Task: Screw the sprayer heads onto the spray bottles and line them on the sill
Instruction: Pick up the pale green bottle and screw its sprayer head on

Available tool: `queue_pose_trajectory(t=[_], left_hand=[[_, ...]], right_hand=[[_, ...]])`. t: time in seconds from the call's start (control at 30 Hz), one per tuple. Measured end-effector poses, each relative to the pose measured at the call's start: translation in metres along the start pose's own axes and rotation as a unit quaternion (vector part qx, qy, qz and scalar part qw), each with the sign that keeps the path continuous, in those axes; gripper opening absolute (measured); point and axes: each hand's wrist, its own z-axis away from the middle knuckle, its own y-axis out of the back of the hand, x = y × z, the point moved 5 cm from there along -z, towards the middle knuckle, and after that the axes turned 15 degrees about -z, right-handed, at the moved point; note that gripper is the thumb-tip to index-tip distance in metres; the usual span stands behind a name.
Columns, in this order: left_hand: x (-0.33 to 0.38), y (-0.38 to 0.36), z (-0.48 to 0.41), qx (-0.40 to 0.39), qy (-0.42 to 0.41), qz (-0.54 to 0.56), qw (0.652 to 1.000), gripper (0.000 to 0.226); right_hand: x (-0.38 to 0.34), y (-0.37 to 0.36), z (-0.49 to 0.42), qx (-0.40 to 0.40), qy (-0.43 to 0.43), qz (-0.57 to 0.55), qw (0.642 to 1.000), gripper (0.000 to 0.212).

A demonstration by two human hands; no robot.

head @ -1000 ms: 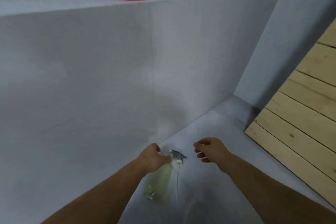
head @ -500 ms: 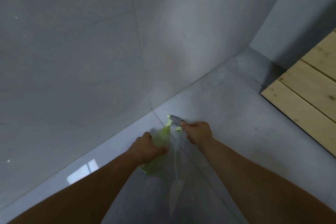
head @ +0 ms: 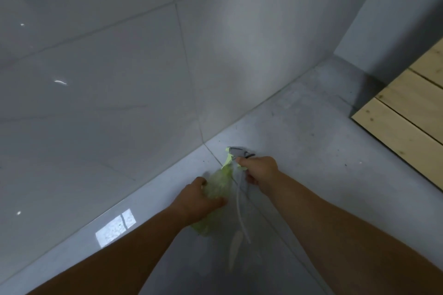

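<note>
Blurrily, translucent green spray bottle [head: 217, 188] beside grey sprayer head [head: 236, 151] with dangling tube.

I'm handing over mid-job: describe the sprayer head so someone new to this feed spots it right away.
Start where the glossy grey wall meets the floor, left of the wooden boards. Both hands meet there: the left hand grips the translucent green bottle. The sprayer head is the grey piece with a lime tip in the right hand, and a thin pale tube trails from it.
</note>
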Motion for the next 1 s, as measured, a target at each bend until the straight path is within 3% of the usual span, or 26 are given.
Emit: queue_pose_trajectory(t=[0.13,0.27,0.4,0.63,0.83,1.0], left_hand=[[0.011,0.013,0.018,-0.011,-0.032,0.062,0.997,0.077],[0.032,0.036,0.045,-0.011,-0.088,0.091,0.992,0.065],[0.054,0.066,0.088,-0.009,-0.136,0.095,0.986,0.079],[0.092,0.116,0.174,0.034,-0.214,0.095,0.971,0.056],[0.105,0.146,0.237,0.075,-0.252,0.104,0.959,0.07],[0.104,0.152,0.272,0.115,-0.27,0.093,0.951,0.07]], right_hand=[[-0.021,0.009,0.022,-0.064,-0.025,-0.098,0.993,0.013],[-0.062,0.028,0.06,-0.104,-0.013,-0.118,0.987,0.018],[-0.128,0.057,0.114,-0.122,0.075,-0.112,0.983,0.007],[-0.248,0.101,0.239,-0.126,0.246,-0.211,0.938,0.013],[-0.294,0.143,0.321,-0.104,0.299,-0.308,0.897,0.008],[-0.294,0.153,0.364,-0.12,0.307,-0.314,0.891,0.009]])
